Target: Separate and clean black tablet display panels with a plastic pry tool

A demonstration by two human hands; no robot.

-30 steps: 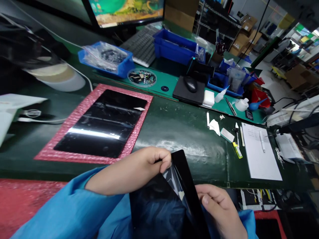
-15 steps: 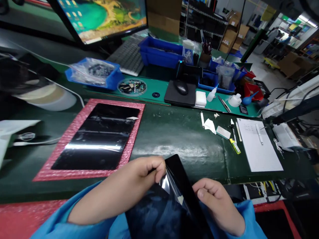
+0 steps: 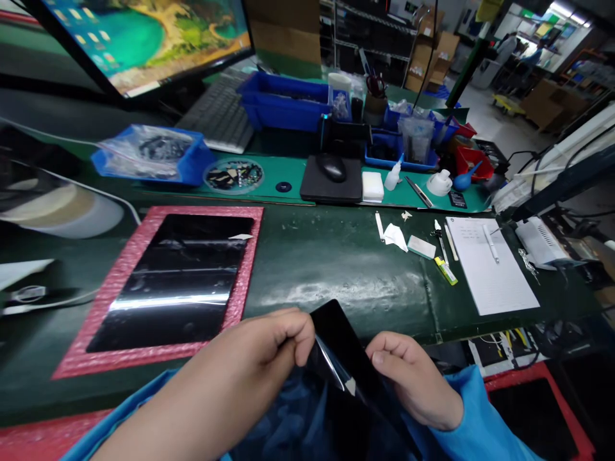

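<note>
Black panel (image 3: 340,326) tilts at the near centre, between the hands, beside the green bench (image 3: 307,269). From the left: the clear film (image 3: 332,365) could tear or fold back on itself if pulled unevenly; farther right, the panel could slip if its edge hold loosened. The left hand (image 3: 283,339) reaches inward, knuckles up, fingers closed, it seems, on the film's left end; the right hand (image 3: 414,378) pinches the panel's right edge, fingers curled tight against the thumb.
</note>
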